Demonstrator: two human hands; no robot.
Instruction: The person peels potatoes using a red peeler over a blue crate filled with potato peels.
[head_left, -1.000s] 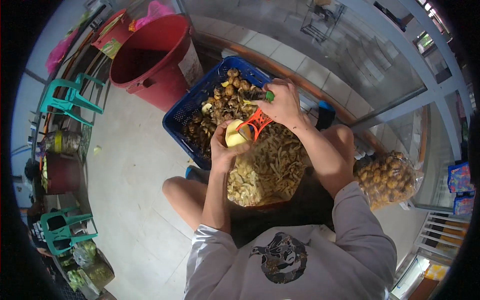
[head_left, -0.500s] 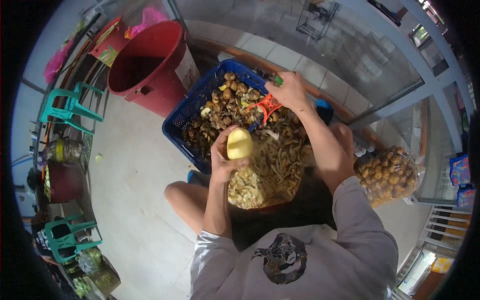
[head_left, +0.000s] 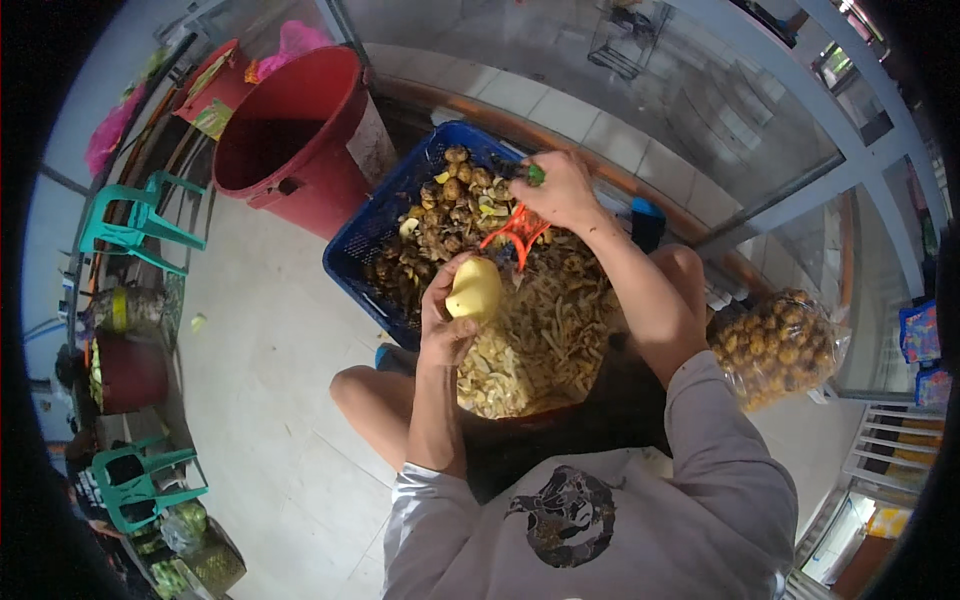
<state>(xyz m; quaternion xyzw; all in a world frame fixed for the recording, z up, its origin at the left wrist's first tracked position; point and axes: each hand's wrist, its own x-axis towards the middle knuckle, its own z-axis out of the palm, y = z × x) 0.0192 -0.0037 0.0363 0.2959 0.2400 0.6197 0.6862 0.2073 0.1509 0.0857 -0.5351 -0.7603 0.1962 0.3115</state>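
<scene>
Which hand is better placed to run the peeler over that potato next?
Likely the right hand: it grips the orange peeler, whose head end points toward the pale yellow potato. The left hand is occupied, holding the potato from its left side.

Can see a teal chair (head_left: 150, 215) and, lower down, another teal chair (head_left: 140, 490) at far left — plus a large red tub (head_left: 318, 190), pink plastic (head_left: 293, 45) behind it, and glass panelling (head_left: 740, 140).
</scene>
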